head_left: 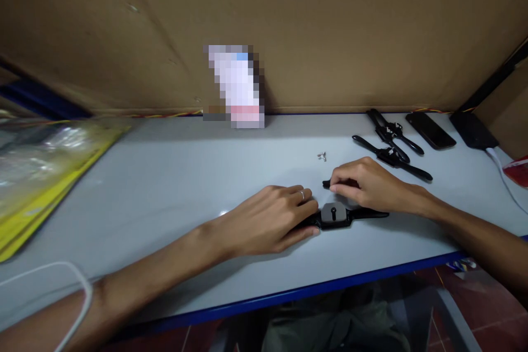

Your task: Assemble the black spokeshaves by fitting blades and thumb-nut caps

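Observation:
A black spokeshave (336, 215) with a grey plate and a dark slot lies on the pale table (173, 187) near the front edge. My left hand (272, 217) rests on its left handle, fingers curled over it, a ring on one finger. My right hand (365, 184) is just behind the tool, fingertips pinched on a small black part (326, 183). A small metal wing nut (322, 156) lies loose on the table behind my right hand.
Two more black spokeshaves (391, 146) lie at the back right, with a dark phone (430, 130) and a black pad with a white cable (474, 131) beyond them. Yellow plastic-wrapped packets (45, 170) cover the left. A cardboard wall (289, 27) closes the back.

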### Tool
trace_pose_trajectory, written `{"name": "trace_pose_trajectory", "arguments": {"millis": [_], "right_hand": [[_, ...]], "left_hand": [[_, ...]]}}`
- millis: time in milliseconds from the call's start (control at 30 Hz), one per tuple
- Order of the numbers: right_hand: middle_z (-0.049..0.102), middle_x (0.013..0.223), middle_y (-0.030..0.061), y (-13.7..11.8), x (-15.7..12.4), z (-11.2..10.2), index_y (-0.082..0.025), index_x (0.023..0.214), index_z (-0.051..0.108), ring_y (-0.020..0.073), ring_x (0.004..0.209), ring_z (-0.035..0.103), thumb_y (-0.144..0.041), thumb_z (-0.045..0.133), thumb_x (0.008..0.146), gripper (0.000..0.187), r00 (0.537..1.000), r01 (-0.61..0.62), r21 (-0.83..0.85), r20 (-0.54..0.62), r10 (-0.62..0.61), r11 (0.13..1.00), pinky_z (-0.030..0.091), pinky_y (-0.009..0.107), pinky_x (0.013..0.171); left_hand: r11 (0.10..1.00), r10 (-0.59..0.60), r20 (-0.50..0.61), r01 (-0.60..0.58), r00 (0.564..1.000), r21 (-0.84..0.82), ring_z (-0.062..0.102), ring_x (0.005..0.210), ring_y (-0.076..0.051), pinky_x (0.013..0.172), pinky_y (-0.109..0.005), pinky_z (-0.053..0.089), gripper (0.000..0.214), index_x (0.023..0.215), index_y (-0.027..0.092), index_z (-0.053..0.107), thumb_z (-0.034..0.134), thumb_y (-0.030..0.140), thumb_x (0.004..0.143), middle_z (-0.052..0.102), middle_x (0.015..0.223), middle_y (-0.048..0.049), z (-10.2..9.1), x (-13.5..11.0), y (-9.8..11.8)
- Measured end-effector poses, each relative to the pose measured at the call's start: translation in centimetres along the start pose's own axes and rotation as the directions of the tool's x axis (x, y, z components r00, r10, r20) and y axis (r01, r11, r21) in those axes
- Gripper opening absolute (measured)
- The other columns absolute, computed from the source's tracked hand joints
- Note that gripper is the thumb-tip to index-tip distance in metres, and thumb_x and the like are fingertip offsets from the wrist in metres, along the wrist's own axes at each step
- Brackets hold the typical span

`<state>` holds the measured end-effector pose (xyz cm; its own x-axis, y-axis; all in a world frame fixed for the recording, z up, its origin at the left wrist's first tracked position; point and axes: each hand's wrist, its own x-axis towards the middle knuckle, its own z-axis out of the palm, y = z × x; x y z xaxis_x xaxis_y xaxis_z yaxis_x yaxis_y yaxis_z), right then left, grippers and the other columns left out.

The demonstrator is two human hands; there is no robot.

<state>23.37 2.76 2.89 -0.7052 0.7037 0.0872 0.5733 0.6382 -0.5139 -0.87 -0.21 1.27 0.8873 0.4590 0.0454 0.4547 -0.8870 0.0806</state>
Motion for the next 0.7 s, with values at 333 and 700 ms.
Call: {"name": "trace_pose_trajectory", "arguments": {"millis": [333, 700], "right_hand": [[0.052, 0.152, 0.0069, 4.4, 1.0, 0.8, -0.022, 0.144, 0.053, 0.0258, 0.132, 0.043, -0.007, 0.038, 0.098, 0.05, 0.989, 0.07, -0.335, -0.101, -0.11, 0.94, 0.04, 0.048, 0.106], [0.07, 0.105, 0.0132, 2.9, 0.6, -0.9, -0.015, 0.1, 0.074, 0.0261, 0.098, 0.054, -0.012, 0.046, 0.098, 0.028, 0.995, 0.039, -0.498, -0.06, -0.08, 0.866, 0.042, 0.04, 0.083]], "left_hand": [[1.0, 0.004, -0.03, -0.005, 1.0, -0.026, 0.055, 0.066, -0.016, 0.057, -0.032, 0.037, 0.032, 0.085, 0.018, 0.056, 0.043, 0.041, 0.103, 0.06, 0.081, -0.0028, 0.0, 0.0, -0.1], [1.0, -0.002, -0.012, 0.002, 1.0, -0.004, 0.057, 0.067, -0.016, 0.057, -0.032, 0.037, 0.029, 0.088, 0.019, 0.056, 0.046, 0.041, 0.103, 0.061, 0.083, -0.0028, 0.1, 0.0, -0.1]]}}
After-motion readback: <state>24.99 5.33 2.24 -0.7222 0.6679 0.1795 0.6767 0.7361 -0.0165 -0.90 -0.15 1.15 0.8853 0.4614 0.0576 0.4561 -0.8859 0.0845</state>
